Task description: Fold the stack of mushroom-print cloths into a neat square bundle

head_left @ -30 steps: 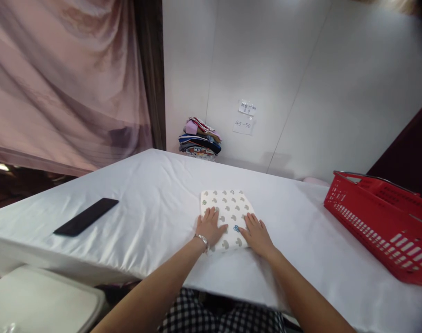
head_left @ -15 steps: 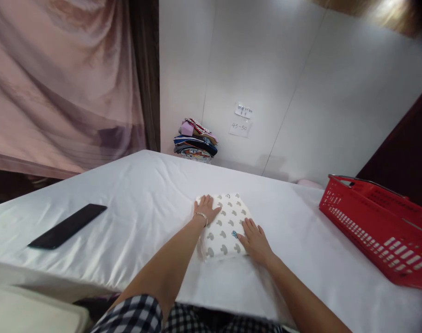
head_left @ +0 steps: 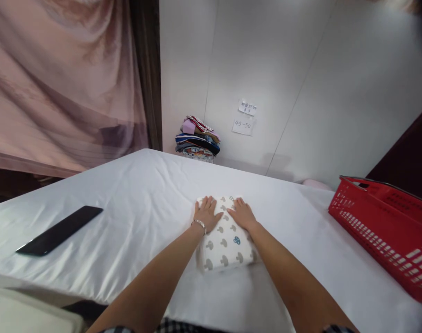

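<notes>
A folded white cloth printed with grey mushrooms and one blue mushroom lies on the white-covered table in front of me. My left hand, with a bracelet at the wrist, rests flat on the cloth's far left part, fingers spread. Across from it, my right hand lies flat on the far right part, its fingers stretched forward. Both thumbs point inward over the print. The hands cover the cloth's far corners, and neither one grips it.
A black flat object lies on the table at left. To the right stands a red plastic basket. A stack of folded clothes is behind the far edge, against the wall with paper signs. A pale chair-like surface is at lower left.
Both hands have slid away from me over the cloth, from its near half to its far corners, the left ahead of the right. The cloth sits slightly nearer in view.
</notes>
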A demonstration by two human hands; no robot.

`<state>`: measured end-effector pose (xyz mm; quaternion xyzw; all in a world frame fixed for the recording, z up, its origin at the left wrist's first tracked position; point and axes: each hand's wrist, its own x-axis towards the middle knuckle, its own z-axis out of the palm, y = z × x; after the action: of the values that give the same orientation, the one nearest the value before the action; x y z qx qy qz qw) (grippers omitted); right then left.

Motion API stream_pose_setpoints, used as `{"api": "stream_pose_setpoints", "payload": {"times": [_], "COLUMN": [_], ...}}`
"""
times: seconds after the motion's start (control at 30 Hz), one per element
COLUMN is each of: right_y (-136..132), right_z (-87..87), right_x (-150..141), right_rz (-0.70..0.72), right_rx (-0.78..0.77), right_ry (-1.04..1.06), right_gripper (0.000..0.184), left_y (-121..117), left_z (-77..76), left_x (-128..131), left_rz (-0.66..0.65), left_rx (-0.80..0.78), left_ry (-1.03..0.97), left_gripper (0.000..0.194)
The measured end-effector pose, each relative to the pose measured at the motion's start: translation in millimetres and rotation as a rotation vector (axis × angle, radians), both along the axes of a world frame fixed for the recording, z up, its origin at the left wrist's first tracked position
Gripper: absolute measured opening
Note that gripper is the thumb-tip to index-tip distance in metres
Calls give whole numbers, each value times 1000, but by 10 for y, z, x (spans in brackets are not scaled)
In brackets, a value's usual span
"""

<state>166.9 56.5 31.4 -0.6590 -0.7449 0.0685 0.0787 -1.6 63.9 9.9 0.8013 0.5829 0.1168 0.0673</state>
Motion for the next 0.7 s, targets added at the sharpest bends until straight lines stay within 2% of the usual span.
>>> {"api": "stream_pose_setpoints", "payload": {"times": [0.07,0.17,0.33,0.47,0.57,0.7], "right_y": [65,89,100,110,100,81], "right_z": [-114,-210,-218,-219,-224,-193], "right_x": [109,193,181,187,196,187], "right_rz": [-67,-75,-81,-81,-80,-70], "right_rx": [6,17,-15,-23,-18,-27], "right_ry": [-14,-26,-45,-46,-46,4], "right_gripper": [65,67,68,69,68,65], "left_y": [1,19,50,29,-73,-350], "left_z": [-26,-59,-79,-116,-172,-187], "left_x": [3,14,21,-41,-135,-249], "left_rz": [-9,-5,-9,-15,73,227], "left_rx": [16,-19,-15,2,16,19], "left_ry": [-13,-37,-86,-207,-358,-512], "left_gripper": [67,67,65,59,56,55]}}
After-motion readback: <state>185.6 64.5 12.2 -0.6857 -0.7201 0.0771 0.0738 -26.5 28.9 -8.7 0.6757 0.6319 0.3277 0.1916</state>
